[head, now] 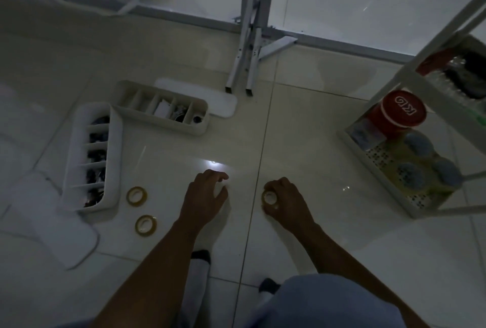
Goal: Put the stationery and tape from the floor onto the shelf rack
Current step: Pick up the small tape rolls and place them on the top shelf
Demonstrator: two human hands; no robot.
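floor, near: tape roll [146, 225], second tape roll [136, 196] lying flat, both left of left hand [205, 196] — the nearer hand, fingers loosely spread, empty | right hand [282, 202] grips held roll [269, 197] | far right — shelf rack [441, 38]

The frame is dim and underexposed, with a grey-blue cast. The brightest area is the upper right, where pale light falls on the floor [342, 12] beyond the grey sill. A small white glare spot [213, 163] sits on the glossy tile at centre, just above the left hand [203, 196], and a fainter glint shows at right centre. The 2 hands read as dark shapes, and the tape roll [269, 197] in the right hand [285, 200] shows little detail. Shadows are soft and weak. The white lid [52, 222] at lower left is smeared and blurry. Wide-angle distortion slants the rack [434, 50] posts at the right edge. Detail inside the trays [117, 130] is lost in murk.
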